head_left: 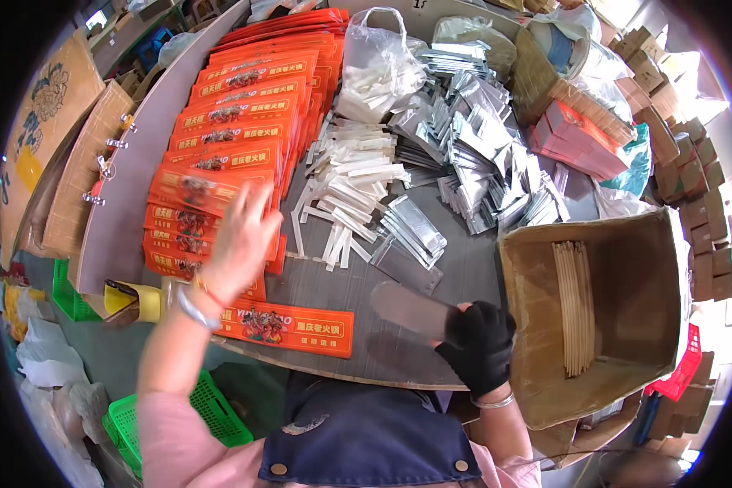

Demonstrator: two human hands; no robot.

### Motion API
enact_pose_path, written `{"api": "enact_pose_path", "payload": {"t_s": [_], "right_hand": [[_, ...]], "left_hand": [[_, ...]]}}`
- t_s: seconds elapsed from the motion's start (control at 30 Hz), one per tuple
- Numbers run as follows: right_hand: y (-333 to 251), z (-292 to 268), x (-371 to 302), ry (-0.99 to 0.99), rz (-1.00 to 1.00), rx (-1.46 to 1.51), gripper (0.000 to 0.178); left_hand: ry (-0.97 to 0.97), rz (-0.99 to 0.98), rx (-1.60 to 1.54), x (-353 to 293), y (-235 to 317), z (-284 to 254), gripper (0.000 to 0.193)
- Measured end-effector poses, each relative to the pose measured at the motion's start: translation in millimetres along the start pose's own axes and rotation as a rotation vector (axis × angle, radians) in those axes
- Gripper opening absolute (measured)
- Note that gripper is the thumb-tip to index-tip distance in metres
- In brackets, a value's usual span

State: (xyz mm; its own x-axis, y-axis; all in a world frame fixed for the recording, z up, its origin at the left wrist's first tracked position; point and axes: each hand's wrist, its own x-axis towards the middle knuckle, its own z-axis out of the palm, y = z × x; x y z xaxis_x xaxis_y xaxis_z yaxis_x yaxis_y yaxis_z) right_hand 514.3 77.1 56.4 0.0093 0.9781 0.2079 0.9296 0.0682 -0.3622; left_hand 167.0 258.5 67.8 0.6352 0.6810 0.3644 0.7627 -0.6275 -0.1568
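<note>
My left hand (240,244), bare and blurred, is over the rows of red printed packets (248,106) at the left. Its fingertips are at the end of a red packet (191,189) that is smeared by motion, unlike the sharp ones around it. In a black fingerless glove, my right hand (480,337) grips one end of a flat greyish sachet (411,309), also blurred, above the table's near side. A single red packet (309,329) lies flat along the front edge, below my left wrist.
White paper-wrapped strips (346,175) and silver sachets (484,154) are heaped mid-table, behind a clear bag of white pieces (378,81). A cardboard box (634,301) holding wooden chopsticks (573,309) stands at the right. Green crates (211,415) sit below the table, left.
</note>
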Motion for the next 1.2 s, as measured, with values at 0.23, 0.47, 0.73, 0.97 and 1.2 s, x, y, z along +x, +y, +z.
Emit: {"api": "enact_pose_path", "payload": {"t_s": [0.23, 0.47, 0.73, 0.97, 1.2], "right_hand": [[-9.6, 20.2, -9.4, -0.203, -0.021, -0.074, 0.062], [-3.4, 25.6, -16.6, -0.336, -0.107, -0.064, 0.062], [-34.4, 106.8, 4.4, -0.223, -0.2, 0.159, 0.066], [5.3, 110.8, 94.3, -0.069, -0.016, -0.044, 0.08], [46.6, 89.9, 70.9, -0.318, -0.286, 0.044, 0.065]], "left_hand": [[-0.213, -0.583, -0.602, -89.9, 153.1, 48.8, 0.097], [-0.195, -0.572, -0.758, -96.0, 143.0, 53.7, 0.099], [-0.15, -0.497, -0.739, -87.3, 130.4, 51.6, 0.08], [-0.04, -0.585, -0.622, -5.9, 98.9, 101.6, 0.03], [-0.066, -0.53, -0.718, -18.6, 88.6, 102.0, 0.012]]}}
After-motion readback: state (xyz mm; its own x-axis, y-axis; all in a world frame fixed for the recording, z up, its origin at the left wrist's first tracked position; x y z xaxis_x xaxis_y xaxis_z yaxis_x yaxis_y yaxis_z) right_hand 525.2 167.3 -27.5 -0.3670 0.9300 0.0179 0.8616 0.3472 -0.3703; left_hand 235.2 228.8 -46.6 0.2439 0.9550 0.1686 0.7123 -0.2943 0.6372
